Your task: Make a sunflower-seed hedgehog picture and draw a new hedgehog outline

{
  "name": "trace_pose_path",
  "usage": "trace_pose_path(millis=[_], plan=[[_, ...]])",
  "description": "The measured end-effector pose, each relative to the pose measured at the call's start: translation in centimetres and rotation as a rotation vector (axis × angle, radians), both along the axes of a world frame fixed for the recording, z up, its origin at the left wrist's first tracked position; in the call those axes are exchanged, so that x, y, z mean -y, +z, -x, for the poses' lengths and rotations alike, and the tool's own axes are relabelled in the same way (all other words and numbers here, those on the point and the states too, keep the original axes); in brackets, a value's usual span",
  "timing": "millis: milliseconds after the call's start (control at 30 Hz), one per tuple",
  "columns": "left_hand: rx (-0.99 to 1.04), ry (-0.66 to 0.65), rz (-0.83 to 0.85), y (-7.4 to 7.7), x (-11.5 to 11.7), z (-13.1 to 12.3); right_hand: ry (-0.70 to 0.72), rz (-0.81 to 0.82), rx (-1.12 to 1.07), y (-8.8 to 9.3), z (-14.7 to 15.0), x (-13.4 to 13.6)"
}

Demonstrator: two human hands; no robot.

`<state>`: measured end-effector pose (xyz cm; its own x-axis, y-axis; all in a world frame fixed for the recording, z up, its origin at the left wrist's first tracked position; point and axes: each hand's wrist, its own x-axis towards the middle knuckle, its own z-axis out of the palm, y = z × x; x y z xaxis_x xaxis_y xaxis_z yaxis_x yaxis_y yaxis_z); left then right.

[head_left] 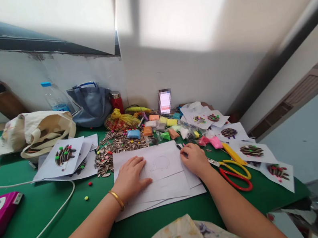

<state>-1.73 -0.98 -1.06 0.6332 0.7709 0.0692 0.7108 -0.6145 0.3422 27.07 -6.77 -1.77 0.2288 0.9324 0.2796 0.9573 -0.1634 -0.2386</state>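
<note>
My left hand (131,177), with a gold bangle at its wrist, lies flat on the left part of a white paper sheet (164,189). Its fingers are stretched out and the thumb stands apart. A faint outline drawing of a hedgehog (160,162) shows on the sheet, right of that hand. My right hand (194,159) rests at the sheet's right edge, fingers curled around a slim black pen (179,147) whose end points up and left. Under the top sheet more white papers stick out. Scissors (231,172) with red and yellow handles lie just right of my right hand.
Behind the sheet spread striped sunflower seeds (120,143) and packets of coloured clay (151,128). Finished seed-hedgehog pictures lie left (63,157) and right (252,151). A phone (165,101) leans on the wall. A white cable (55,211) and purple power strip (2,214) are at left.
</note>
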Motion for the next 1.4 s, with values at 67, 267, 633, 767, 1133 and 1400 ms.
trace_pose_path(millis=[67, 267, 633, 767, 1133, 1400], plan=[[0.010, 0.005, 0.003, 0.0, 0.0, 0.0, -0.005, -0.026, 0.011, -0.1, 0.1, 0.0], [0.025, 0.010, 0.006, 0.0, 0.0, -0.1, 0.123, -0.124, -0.008, -0.3, 1.4, 0.1], [0.076, -0.007, -0.013, -0.3, -0.2, 0.1, 0.297, -0.044, -0.053, -0.6, 2.7, 0.1], [0.113, -0.002, -0.025, -0.1, -0.2, 0.1, 0.291, -0.051, -0.056, -0.7, 2.6, 0.0], [0.030, 0.021, -0.018, 0.6, 0.5, -0.3, 0.249, -0.057, 0.011, 0.9, 1.9, -0.7], [0.026, 0.015, -0.046, 0.5, 0.5, -0.3, -0.152, 0.001, 0.221, 5.3, -3.4, -6.9]])
